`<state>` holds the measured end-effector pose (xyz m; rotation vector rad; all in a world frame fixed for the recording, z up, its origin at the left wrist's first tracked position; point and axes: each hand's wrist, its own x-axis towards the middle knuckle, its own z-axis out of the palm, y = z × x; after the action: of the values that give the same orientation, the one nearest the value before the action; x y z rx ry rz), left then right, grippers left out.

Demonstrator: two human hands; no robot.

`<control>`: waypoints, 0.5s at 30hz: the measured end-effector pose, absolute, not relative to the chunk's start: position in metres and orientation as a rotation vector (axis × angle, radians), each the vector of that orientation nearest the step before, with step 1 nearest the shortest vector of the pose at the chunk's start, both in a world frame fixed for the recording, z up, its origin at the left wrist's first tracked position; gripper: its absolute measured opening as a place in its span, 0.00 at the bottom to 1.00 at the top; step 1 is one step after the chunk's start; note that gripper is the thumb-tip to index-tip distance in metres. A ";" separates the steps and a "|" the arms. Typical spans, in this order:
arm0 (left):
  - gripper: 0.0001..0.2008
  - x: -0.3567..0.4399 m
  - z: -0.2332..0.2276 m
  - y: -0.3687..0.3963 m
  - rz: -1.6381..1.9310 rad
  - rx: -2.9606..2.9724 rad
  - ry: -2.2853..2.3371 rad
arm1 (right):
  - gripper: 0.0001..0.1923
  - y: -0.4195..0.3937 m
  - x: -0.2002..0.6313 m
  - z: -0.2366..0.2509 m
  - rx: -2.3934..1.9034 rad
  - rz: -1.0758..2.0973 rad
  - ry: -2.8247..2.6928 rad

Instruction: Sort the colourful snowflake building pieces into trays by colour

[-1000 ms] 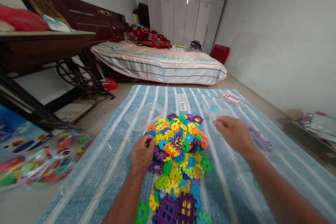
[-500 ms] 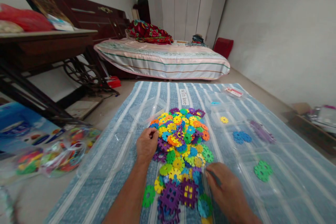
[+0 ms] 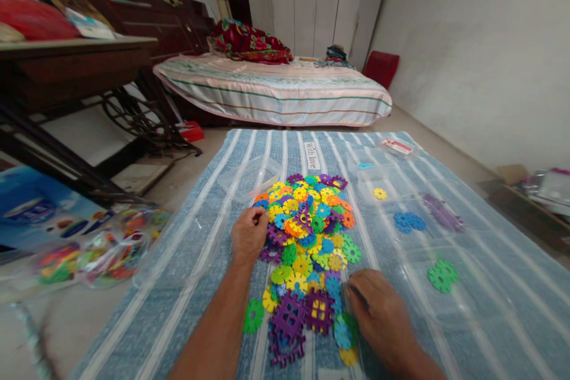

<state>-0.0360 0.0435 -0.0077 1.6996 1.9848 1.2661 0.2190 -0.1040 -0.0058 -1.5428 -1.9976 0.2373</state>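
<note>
A heap of colourful plastic disc and square building pieces (image 3: 303, 264) lies on a blue striped cloth (image 3: 178, 309). Beside the heap's left edge is my left hand (image 3: 249, 233), its fingers curled with thumb and forefinger close together; what they hold, if anything, is hidden. My right hand (image 3: 378, 309) rests at the lower right edge, close to some blue discs (image 3: 333, 286), its fingers bent inward and their tips hidden. Purple square pieces (image 3: 289, 314) lie at the near end between my forearms. A lone green disc (image 3: 253, 316) sits by my left forearm.
Clear plastic boxes on the right hold green discs (image 3: 442, 276), blue discs (image 3: 408, 221), purple pieces (image 3: 444, 212) and a yellow disc (image 3: 380, 193). Another clear box (image 3: 236, 181) stands at the back left. Bags of colourful pieces (image 3: 107, 255) lie on the floor, left. A bed (image 3: 276, 92) stands ahead.
The view has tipped slightly downward, so everything sits a little higher in the picture. Both hands keep nearly the same places beside the heap.
</note>
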 end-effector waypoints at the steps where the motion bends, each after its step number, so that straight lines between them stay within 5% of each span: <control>1: 0.09 -0.036 -0.008 0.043 1.267 1.694 1.988 | 0.08 -0.104 0.219 -0.005 -1.545 0.240 -2.006; 15: 0.09 -0.038 -0.011 0.045 1.249 1.686 1.985 | 0.11 -0.093 0.216 0.001 -1.616 0.228 -1.968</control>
<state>-0.0375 0.0452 -0.0115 1.6857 1.9851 1.2489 0.2160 -0.0930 0.0014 -1.6158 -1.9680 0.2285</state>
